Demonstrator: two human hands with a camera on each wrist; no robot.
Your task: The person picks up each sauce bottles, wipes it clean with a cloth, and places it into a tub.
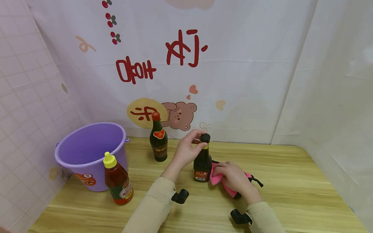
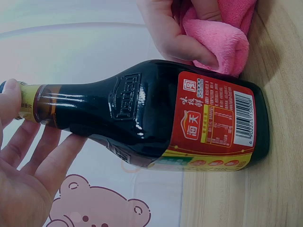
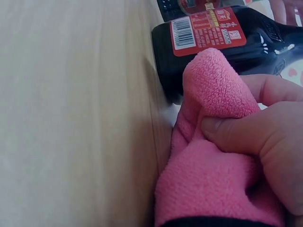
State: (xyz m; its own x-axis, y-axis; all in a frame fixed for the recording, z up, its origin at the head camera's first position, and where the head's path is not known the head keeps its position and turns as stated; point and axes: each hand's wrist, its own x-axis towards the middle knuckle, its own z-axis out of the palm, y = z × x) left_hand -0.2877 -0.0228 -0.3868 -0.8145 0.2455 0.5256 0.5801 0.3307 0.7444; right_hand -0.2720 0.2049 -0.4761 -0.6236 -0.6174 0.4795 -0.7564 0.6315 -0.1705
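My left hand (image 1: pixel 189 148) holds a dark soy sauce bottle (image 2: pixel 142 109) by its neck, just below the black cap (image 1: pixel 205 137). The bottle stands upright on the table, its red and yellow label low on the body. In my right hand (image 1: pixel 234 175) is a pink fluffy cloth (image 3: pixel 213 175) with dark edging, pinched between thumb and fingers. A folded end of this cloth lies against or right beside the bottle's lower right side; whether it touches is hard to tell.
A purple bucket (image 1: pixel 87 160) stands at the left of the wooden table (image 1: pixel 285 195). In front of it is a red sauce bottle (image 1: pixel 119 184) with a yellow cap. A green bottle (image 1: pixel 159 143) with a red cap stands farther back, near the printed curtain (image 1: pixel 242 62).
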